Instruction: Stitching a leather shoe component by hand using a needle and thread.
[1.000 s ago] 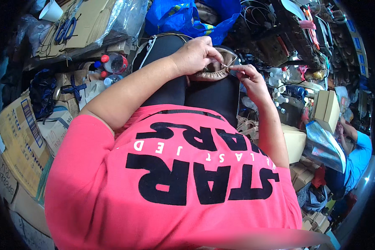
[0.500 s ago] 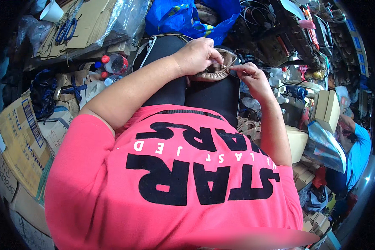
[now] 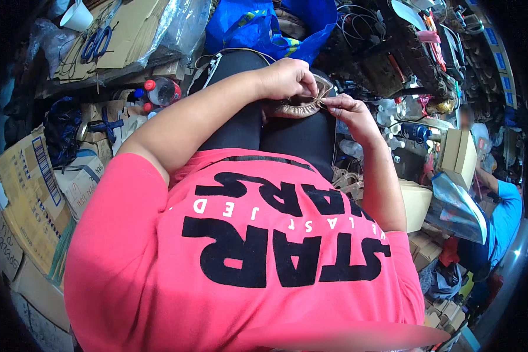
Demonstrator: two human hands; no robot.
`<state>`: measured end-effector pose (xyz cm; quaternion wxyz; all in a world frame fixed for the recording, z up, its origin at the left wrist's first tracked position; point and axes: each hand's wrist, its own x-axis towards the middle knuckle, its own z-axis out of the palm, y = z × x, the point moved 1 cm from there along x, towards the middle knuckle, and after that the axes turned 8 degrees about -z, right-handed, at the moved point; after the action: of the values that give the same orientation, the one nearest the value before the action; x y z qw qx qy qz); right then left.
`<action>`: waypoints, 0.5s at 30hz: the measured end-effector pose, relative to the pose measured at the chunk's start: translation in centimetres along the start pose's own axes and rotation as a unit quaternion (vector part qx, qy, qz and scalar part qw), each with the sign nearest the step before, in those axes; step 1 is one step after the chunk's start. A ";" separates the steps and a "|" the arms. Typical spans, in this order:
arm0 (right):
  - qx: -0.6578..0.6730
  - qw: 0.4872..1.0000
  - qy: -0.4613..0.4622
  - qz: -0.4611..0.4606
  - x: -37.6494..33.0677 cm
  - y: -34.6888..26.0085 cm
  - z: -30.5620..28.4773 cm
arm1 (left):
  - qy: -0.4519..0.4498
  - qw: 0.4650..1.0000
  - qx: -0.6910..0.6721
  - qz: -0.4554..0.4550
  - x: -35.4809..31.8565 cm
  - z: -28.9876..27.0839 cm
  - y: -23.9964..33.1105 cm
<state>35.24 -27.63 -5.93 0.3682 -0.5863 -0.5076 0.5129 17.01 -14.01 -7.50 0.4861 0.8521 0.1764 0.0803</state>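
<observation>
A: Head view shows us seated, looking down over our pink shirt (image 3: pixel 246 246) to our lap. Where is the shoe?

B: The brown shoe (image 3: pixel 296 105) rests on our knees, on the black trousers (image 3: pixel 287 132), between both hands. We think it lies there because the lap gives steady support close to the eyes.

A: And the left hand?

B: The left hand (image 3: pixel 287 76) covers the top of the shoe, fingers curled, its grip closed on the upper edge. It seems to hold the shoe still.

A: The right one?

B: The right hand (image 3: pixel 343 108) is just beside the toe end, its grip narrow, thumb and finger pinched on something thin at the rim. It may be a thread or a needle; we cannot tell, it is too small.

A: What is around us?

B: A blue bag (image 3: pixel 258 29) lies beyond the knees, cardboard boxes (image 3: pixel 29 188) stand at our left with scissors (image 3: pixel 97 41) and a white cup (image 3: pixel 76 16) farther away. Another person in a blue sleeve (image 3: pixel 504 214) works at the right, well apart.
</observation>
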 end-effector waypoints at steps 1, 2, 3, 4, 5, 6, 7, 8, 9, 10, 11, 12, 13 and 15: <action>-0.021 1.000 -0.002 -0.004 -0.2 -0.2 0.1 | 0.024 0.998 0.049 0.009 -0.7 -0.3 1.1; -0.020 1.000 -0.002 -0.004 -0.5 -0.5 0.3 | 0.024 0.998 0.049 0.008 -1.1 -0.3 1.4; -0.016 1.000 0.019 0.007 -0.7 -0.8 0.6 | 0.042 0.998 0.055 -0.002 -1.5 -0.3 1.6; -0.011 0.999 0.039 0.017 -0.8 -1.0 1.0 | 0.060 0.996 0.060 -0.013 -1.9 -0.5 1.6; -0.010 0.999 0.038 0.017 -0.7 -1.1 1.3 | 0.047 0.997 0.028 -0.054 -2.1 -0.4 1.1; 0.055 0.997 0.054 0.029 -0.6 -1.1 1.7 | 0.047 0.997 0.029 -0.055 -2.1 0.0 0.7; 0.120 0.989 0.070 0.040 -0.6 -1.1 1.8 | 0.035 0.992 -0.068 -0.097 -1.9 0.4 0.2; 0.120 0.990 0.071 0.039 -0.4 -0.9 1.6 | 0.022 0.977 -0.164 -0.138 -1.7 0.7 -0.2; 0.119 0.990 0.067 0.038 -0.1 -0.3 1.4 | 0.020 0.967 -0.214 -0.136 -1.4 0.9 -0.6; 0.119 0.990 0.064 0.038 0.2 -0.1 1.3 | 0.020 0.967 -0.213 -0.135 -1.2 1.1 -0.7; 0.119 0.990 0.065 0.037 0.2 0.0 1.3 | 0.015 0.960 -0.246 -0.134 -0.9 1.3 -0.8; 0.125 0.989 0.070 0.035 0.3 0.1 1.3 | 0.011 0.951 -0.279 -0.134 -0.7 1.5 -0.9; 0.131 0.988 0.075 0.034 0.4 0.0 1.5 | 0.012 0.955 -0.265 -0.134 -0.5 1.7 -0.9; 0.124 0.988 0.085 0.038 0.8 -0.2 1.8 | 0.014 0.952 -0.274 -0.134 -0.3 2.1 -1.0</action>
<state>33.38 -26.97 -6.24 0.4602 -0.5967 -0.3845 0.5332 17.12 -15.35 -9.40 0.7046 0.6534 0.2674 0.0715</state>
